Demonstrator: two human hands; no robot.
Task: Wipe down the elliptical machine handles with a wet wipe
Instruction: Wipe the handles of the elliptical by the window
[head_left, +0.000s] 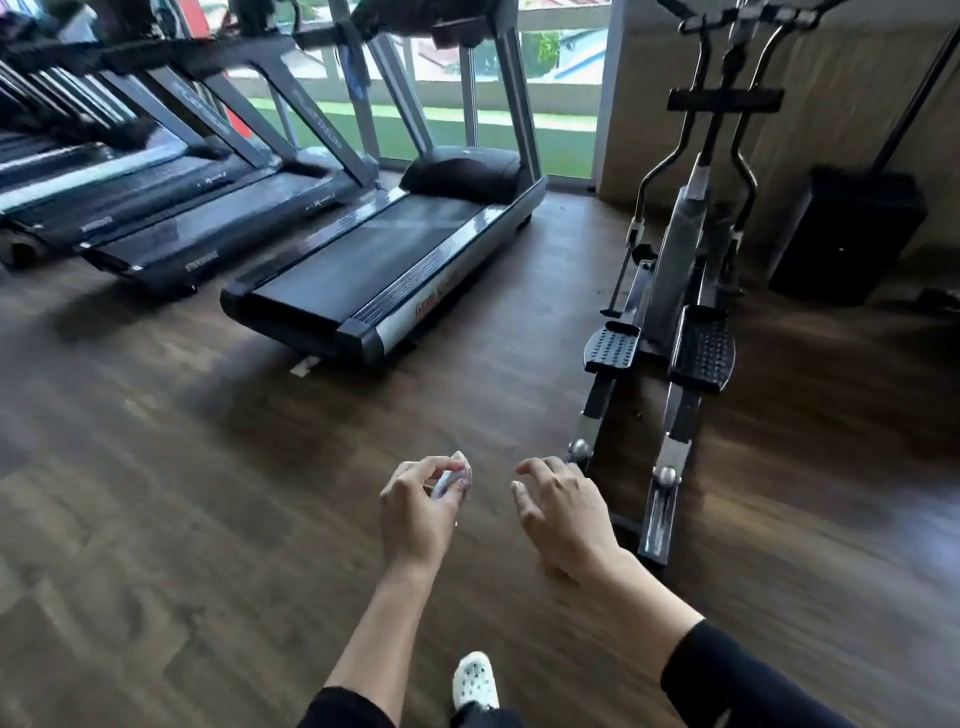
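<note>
You stand in a gym on a dark wood-plank floor (208, 493), facing a tall window (550, 93) that looks out on green grass. A row of black-and-grey treadmills (384, 260) runs off to your left, the nearest angled toward you.

To the right of that nearest treadmill stands the grey-and-black elliptical machine (675, 249). Its two studded black pedals (701, 348) face you, and its long curved handles (702, 49) rise to the top edge of the view, well apart from both of your hands. A black box-shaped cabinet (847, 234) sits on the floor to the machine's right, against the wall.

Your left hand (415, 514) is held out low in front of you. Its fingers and thumb pinch a small crumpled white wet wipe (452, 475), which shows above and between the fingertips. Your right hand (563, 514) hovers just beside it, near the elliptical's rear rails, with the fingers loosely curled downward and nothing in them. Both forearms are bare, with black sleeves at the bottom edge. One white perforated clog (474, 680) shows on the floor between your arms.
</note>
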